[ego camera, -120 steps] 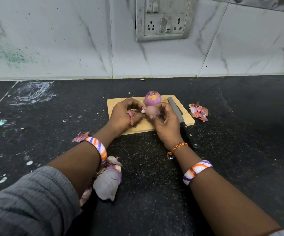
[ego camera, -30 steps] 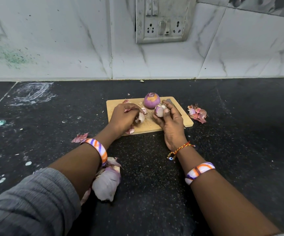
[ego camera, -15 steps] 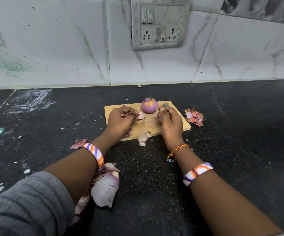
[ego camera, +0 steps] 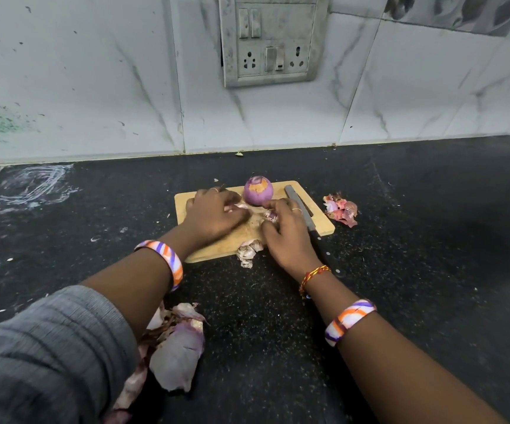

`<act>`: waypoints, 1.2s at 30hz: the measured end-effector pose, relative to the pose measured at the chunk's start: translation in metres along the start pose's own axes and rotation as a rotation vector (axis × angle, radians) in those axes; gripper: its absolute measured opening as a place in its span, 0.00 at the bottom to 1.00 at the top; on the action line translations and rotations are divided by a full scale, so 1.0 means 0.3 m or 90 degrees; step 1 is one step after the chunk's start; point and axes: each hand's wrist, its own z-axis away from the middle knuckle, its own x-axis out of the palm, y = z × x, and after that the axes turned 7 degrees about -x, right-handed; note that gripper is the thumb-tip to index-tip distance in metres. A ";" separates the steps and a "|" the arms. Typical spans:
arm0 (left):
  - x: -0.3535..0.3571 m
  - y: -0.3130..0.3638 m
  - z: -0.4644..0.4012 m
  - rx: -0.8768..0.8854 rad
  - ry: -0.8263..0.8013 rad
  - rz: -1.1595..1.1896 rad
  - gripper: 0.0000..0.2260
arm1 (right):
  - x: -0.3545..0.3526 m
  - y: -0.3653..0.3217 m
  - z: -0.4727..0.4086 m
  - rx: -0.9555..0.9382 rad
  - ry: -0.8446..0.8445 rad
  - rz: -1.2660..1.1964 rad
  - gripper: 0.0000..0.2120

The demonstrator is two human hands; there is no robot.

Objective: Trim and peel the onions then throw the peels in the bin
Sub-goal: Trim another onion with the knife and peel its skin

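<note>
1. Hidden: left hand [ego camera: 214, 214] lies palm down on the rectangular pale wooden cutting board [ego camera: 315, 223], covering its left half; fingers look loosely bent over small peel bits, but whether it grips any I cannot tell.
2. Right hand [ego camera: 286, 228] also palm down on the board; its curled fingertips pinch a small purple-white onion scrap [ego camera: 271, 215], mostly hidden under the fingers.
3. Steel-bladed knife with a dark handle [ego camera: 301, 206] lies along the board's right side; its middle is covered by the right hand and the handle runs off the near edge onto the worktop.
4. Round peeled purple onion with an orange-brown trimmed top [ego camera: 258, 191] sits at the board's far edge, between the two hands, just beside the right fingers.
5. No bin or container visible; peels lie loose.
6. Crumpled papery pale-pink peel clump [ego camera: 249, 252] straddles the board's near edge.
7. Pile of pink-red dry onion skins [ego camera: 341, 209] on the worktop just right of the board.
8. Large pale-mauve curved peel pieces [ego camera: 177, 356] lie near the left forearm, partly hidden under the grey ribbed sleeve [ego camera: 48, 356].
9. Black speckled stone worktop [ego camera: 431, 270], with chalky white smears at far left.
10. Grimy switch and socket plate [ego camera: 270, 41] on the white marble-look wall tiles, top edge cut off.
</note>
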 end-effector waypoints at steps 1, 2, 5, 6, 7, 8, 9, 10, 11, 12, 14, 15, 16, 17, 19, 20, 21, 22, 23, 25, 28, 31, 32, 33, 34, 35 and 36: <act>0.001 0.003 0.007 0.032 -0.013 -0.041 0.19 | -0.005 -0.001 0.004 -0.004 0.016 -0.002 0.12; 0.003 0.004 0.013 0.068 -0.018 -0.063 0.18 | -0.009 -0.004 0.008 -0.010 0.035 0.001 0.12; -0.005 0.008 0.038 0.154 -0.036 0.016 0.13 | -0.011 -0.013 0.022 -0.031 0.079 0.024 0.10; -0.008 0.009 0.047 0.173 -0.040 0.050 0.11 | -0.011 -0.018 0.027 -0.040 0.085 0.033 0.10; -0.013 0.012 0.055 0.182 -0.041 0.066 0.08 | -0.011 -0.023 0.034 -0.049 0.091 0.045 0.10; -0.022 0.018 0.068 0.186 -0.044 0.073 0.06 | -0.014 -0.028 0.041 -0.051 0.100 0.063 0.11; -0.035 0.022 0.081 0.183 -0.058 0.074 0.05 | -0.021 -0.033 0.048 -0.045 0.114 0.099 0.12; -0.051 0.031 0.096 0.177 -0.088 0.081 0.05 | -0.030 -0.034 0.051 -0.027 0.127 0.156 0.13; -0.070 0.038 0.114 0.163 -0.139 0.096 0.05 | -0.042 -0.035 0.057 0.006 0.129 0.228 0.15; -0.090 0.046 0.131 0.143 -0.211 0.121 0.06 | -0.056 -0.033 0.059 0.057 0.109 0.298 0.17; -0.133 0.065 0.167 0.099 -0.385 0.208 0.08 | -0.084 -0.027 0.059 0.185 0.007 0.395 0.20; -0.150 0.071 0.176 0.092 -0.453 0.260 0.08 | -0.096 -0.024 0.059 0.240 -0.053 0.415 0.21; -0.164 0.075 0.180 0.097 -0.484 0.295 0.08 | -0.108 -0.021 0.062 0.274 -0.102 0.425 0.21; -0.175 0.076 0.180 0.100 -0.477 0.309 0.08 | -0.121 -0.017 0.066 0.286 -0.141 0.425 0.21; -0.187 0.075 0.169 0.076 -0.381 0.315 0.09 | -0.151 -0.016 0.075 0.279 -0.177 0.412 0.18; -0.189 0.072 0.161 0.058 -0.308 0.315 0.11 | -0.165 -0.016 0.080 0.274 -0.175 0.403 0.17; -0.185 0.067 0.150 0.042 -0.231 0.306 0.11 | -0.178 -0.017 0.088 0.269 -0.159 0.391 0.16; -0.181 0.057 0.139 0.025 -0.160 0.295 0.11 | -0.187 -0.019 0.097 0.264 -0.132 0.375 0.16; -0.173 0.045 0.129 0.008 -0.099 0.288 0.10 | -0.195 -0.020 0.106 0.259 -0.097 0.354 0.16; -0.149 0.016 0.105 -0.007 -0.005 0.278 0.07 | -0.206 -0.025 0.121 0.248 -0.040 0.313 0.16; -0.104 0.000 0.071 -0.014 0.075 0.195 0.06 | -0.217 -0.027 0.140 0.221 -0.001 0.263 0.16; -0.051 0.021 0.016 -0.020 0.036 0.082 0.16 | -0.217 -0.023 0.154 0.200 0.026 0.229 0.17; -0.037 0.032 -0.006 -0.020 0.012 0.014 0.18 | -0.216 -0.019 0.158 0.196 0.033 0.220 0.17; -0.024 0.046 -0.024 -0.018 -0.007 -0.067 0.18 | -0.215 -0.013 0.160 0.196 0.041 0.212 0.18; -0.013 0.057 -0.037 -0.016 -0.025 -0.142 0.18 | -0.216 -0.006 0.161 0.198 0.050 0.203 0.19; -0.005 0.064 -0.043 -0.009 -0.032 -0.192 0.18 | -0.218 0.001 0.163 0.202 0.058 0.195 0.19; 0.001 0.066 -0.049 0.002 -0.019 -0.209 0.18 | -0.222 0.009 0.162 0.207 0.069 0.188 0.19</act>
